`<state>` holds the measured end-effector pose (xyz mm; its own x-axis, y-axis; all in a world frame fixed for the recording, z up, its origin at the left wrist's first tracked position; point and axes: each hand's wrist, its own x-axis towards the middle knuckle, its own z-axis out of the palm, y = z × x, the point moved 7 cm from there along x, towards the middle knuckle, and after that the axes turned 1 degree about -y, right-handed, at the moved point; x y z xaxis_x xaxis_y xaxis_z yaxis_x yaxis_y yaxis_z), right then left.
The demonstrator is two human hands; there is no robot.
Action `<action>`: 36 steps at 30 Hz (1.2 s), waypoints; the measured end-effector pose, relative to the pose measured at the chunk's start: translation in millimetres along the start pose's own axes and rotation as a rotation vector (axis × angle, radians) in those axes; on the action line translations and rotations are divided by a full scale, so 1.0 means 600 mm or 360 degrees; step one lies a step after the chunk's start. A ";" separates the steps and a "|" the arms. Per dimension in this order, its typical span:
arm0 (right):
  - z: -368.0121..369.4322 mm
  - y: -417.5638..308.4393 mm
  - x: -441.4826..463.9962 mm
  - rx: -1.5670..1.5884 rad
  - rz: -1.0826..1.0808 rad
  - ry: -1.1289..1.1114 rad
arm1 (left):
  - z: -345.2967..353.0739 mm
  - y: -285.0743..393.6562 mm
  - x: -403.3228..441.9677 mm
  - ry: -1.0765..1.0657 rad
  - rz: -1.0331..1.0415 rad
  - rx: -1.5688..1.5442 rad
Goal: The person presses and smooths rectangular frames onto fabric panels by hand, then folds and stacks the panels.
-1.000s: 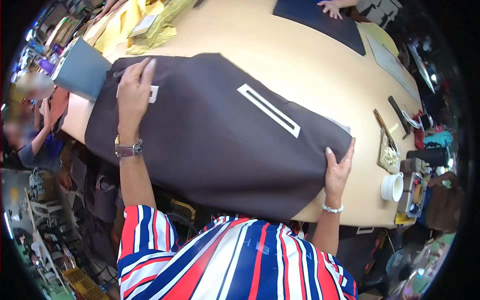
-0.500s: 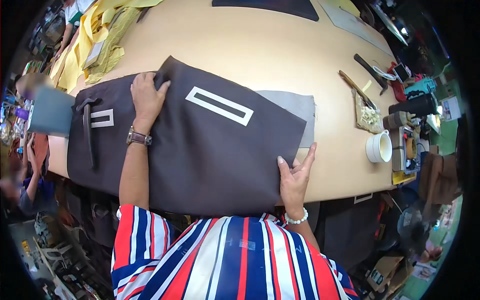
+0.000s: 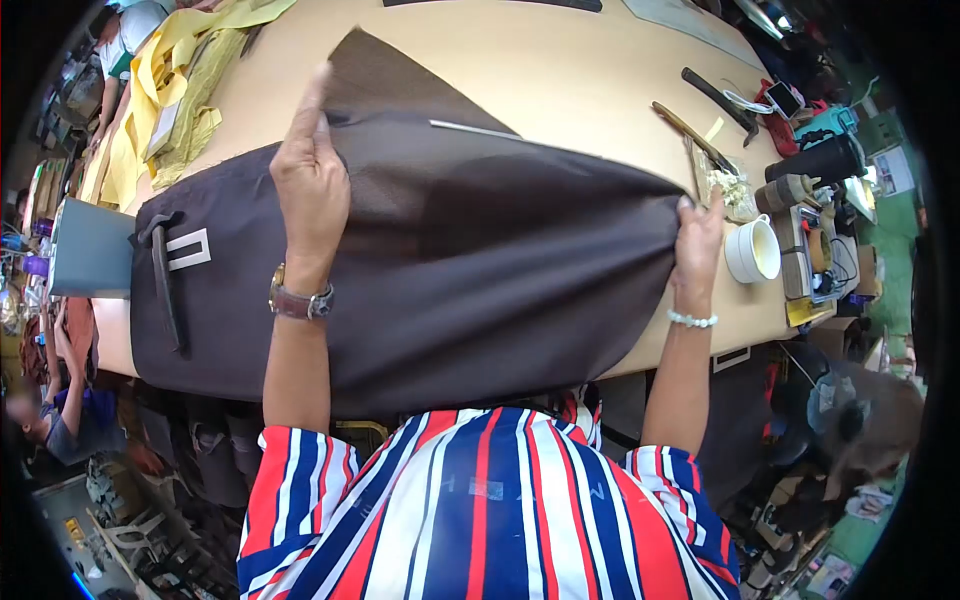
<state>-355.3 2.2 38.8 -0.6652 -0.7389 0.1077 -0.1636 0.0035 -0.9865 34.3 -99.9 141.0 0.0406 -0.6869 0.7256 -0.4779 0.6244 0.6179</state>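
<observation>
A large dark brown fabric sheet [image 3: 480, 300] spreads across the table in front of me. My right hand [image 3: 697, 240] grips its right end between thumb and fingers, pulling it into long folds. My left hand [image 3: 315, 190] is at the far edge, pinching the fabric, with the index finger stretched upward. Beyond that hand, a corner of the sheet points away from me. Most of the white rectangular frame on the lifted part is hidden; only a thin strip shows. Another white frame [image 3: 190, 250] lies flat at left, beside a dark hammer [image 3: 165, 285] resting on the fabric.
Yellow cloth [image 3: 165, 75] lies at the far left, near a grey box [image 3: 90, 248]. At right are a white cup [image 3: 752, 250], a brush-like tool [image 3: 690, 135], another hammer [image 3: 720, 105] and a black cylinder [image 3: 815, 160]. Other people work at the left.
My right hand has moved right and away from me, lifting and stretching the fabric's right end. The larger white frame has turned nearly edge-on. The grey sheet is now covered.
</observation>
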 end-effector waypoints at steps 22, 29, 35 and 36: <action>-0.011 0.001 -0.049 -0.1144 -0.0647 -0.0057 | 0.021 -0.048 -0.195 -0.0470 -0.0535 0.0825; -0.004 0.006 -0.052 -0.1401 -0.0589 -0.0065 | 0.020 -0.035 -0.197 -0.0494 -0.0617 0.0933; -0.075 -0.073 -0.042 -0.2038 -0.1034 0.0292 | 0.023 -0.034 -0.202 -0.0528 -0.0553 0.0994; -0.102 -0.090 -0.034 -0.2132 -0.1086 0.0376 | 0.023 -0.037 -0.203 -0.0543 -0.0615 0.0992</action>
<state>-377.3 58.3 97.3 -0.2675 -0.7312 0.6275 -0.9120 0.4024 0.0801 28.0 -35.1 34.9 0.0809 -0.9503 0.3008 -0.8904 0.0667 0.4502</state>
